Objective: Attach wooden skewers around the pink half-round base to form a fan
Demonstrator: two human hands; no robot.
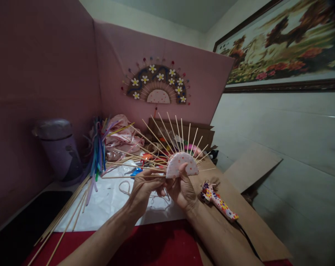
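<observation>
I hold up a half-made fan: a pink dotted half-disc with several thin wooden skewers spreading out from it. My right hand grips the half-disc from below, thumb pressed on its face. My left hand is closed in a pinch on the skewers at the fan's left side, near a loose string. A finished fan with white flowers hangs on the pink wall behind.
A flower-patterned glue gun lies on brown cardboard to the right. Loose skewers and coloured strips lie left, beside a lidded purple container. White plastic sheet, pink cloth and a cardboard box sit behind.
</observation>
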